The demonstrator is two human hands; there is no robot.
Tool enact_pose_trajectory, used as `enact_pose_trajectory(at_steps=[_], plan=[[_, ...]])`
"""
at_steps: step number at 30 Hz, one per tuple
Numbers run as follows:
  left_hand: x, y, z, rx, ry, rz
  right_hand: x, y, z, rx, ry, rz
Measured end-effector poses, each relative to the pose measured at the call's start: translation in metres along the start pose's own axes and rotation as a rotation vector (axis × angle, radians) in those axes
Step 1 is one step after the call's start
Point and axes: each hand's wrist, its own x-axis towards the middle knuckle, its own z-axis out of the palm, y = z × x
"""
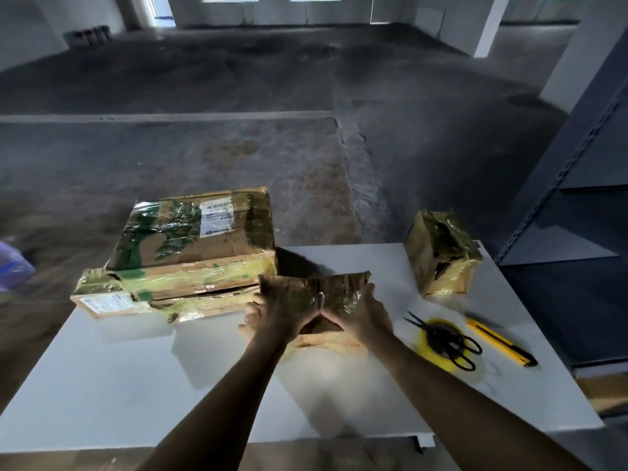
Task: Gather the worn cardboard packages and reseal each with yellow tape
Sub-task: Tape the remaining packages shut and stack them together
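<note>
- Left of middle package [316,292]: large taped package [193,239], contents unseen.
- Gripped on both sides by left hand [268,317] and right hand [365,317], fingers curled.
- Right of it: small torn package [441,253]; yellow tape roll [421,349] under scissors [452,345].

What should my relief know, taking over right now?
Hands: left hand and right hand both grip the middle box.
Things: big box on a flat box, far left; small box far right; tape roll right of the hands, scissors lying on it, knife beside.
Done: four boxes gathered on the table.
Left: taping; the roll is not in hand. Whether any box is freshly sealed, I cannot tell.
</note>
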Motion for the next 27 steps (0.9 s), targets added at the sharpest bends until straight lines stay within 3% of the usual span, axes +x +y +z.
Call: enact_pose_trajectory(at_steps=[7, 12, 15, 20, 27], plan=[[0.002, -0.007, 0.005, -0.036, 0.165, -0.016, 0.009, 0.003, 0.009, -0.017, 0.136, 0.033], [0.006, -0.018, -0.003, -0.059, 0.312, 0.085, 0.008, 0.019, 0.006, -0.01, 0.179, -0.083], [0.007, -0.023, -0.006, -0.077, 0.31, 0.054, 0.009, 0.02, 0.003, 0.022, 0.194, -0.09], [0.01, -0.023, -0.003, -0.199, 0.092, -0.017, 0.01, 0.007, 0.003, 0.078, 0.025, 0.122], [0.012, -0.021, 0.002, -0.213, 0.273, 0.002, 0.012, 0.009, 0.009, -0.131, 0.221, 0.053]])
